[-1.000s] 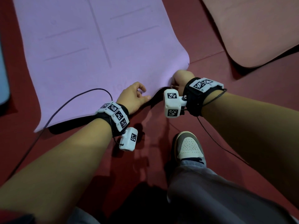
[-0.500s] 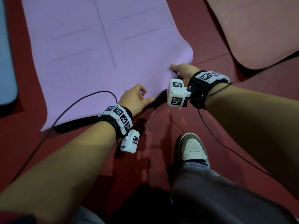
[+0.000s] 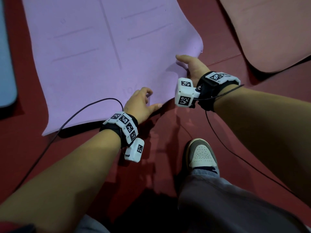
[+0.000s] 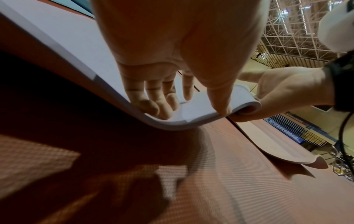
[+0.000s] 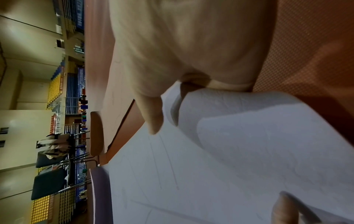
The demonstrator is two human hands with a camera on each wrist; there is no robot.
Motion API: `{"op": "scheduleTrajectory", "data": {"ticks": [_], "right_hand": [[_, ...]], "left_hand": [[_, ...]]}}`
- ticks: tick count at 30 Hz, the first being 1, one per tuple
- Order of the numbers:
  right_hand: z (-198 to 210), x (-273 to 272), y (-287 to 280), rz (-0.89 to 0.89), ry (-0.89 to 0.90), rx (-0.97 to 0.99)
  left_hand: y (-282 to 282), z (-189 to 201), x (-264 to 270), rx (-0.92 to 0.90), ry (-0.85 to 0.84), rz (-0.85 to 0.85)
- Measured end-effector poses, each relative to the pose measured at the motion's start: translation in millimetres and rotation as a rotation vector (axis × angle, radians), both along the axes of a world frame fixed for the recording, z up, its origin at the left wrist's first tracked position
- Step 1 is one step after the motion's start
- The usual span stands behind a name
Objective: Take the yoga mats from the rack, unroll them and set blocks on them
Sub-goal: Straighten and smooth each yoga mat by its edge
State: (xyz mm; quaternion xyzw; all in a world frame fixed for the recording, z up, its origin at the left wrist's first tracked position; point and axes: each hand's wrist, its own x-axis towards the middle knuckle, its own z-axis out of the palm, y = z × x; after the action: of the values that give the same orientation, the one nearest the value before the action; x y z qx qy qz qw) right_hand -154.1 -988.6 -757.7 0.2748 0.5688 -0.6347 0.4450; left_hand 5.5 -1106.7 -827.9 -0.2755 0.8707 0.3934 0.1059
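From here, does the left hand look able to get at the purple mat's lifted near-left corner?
Probably yes: the left hand already rests on the purple mat near edge, and nothing lies along it.

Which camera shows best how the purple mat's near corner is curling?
The left wrist view: the purple mat corner curls over the right hand's fingers. The head view shows only a lifted edge; the right wrist view shows a hump, not the curl.
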Motion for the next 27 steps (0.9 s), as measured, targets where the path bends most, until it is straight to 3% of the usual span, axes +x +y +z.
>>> {"op": "scheduleTrajectory", "data": {"ticks": [6,15,20,27], "right_hand": [[-7.9,-3.7,-12.7,-0.017,0.056,0.003],[-5.7,-8.7,-34.9,-0.035,-0.025,-0.109],[-7.9,-10.8,-36.8,-0.073,-0.036,-0.175],[-17.1,-6.8,-13.6,-0.003,-0.092,-0.201]], "left_hand": [[-2.8,-1.3,0.5,0.002,0.021,-0.006],[-10.4,5.6,0.7,-0.001,0.102,0.015],[-14.8,7.8,-4.7,-0.073,0.148,-0.042],[-16.3,8.2,-21.6,-0.173,0.061,-0.203]]}}
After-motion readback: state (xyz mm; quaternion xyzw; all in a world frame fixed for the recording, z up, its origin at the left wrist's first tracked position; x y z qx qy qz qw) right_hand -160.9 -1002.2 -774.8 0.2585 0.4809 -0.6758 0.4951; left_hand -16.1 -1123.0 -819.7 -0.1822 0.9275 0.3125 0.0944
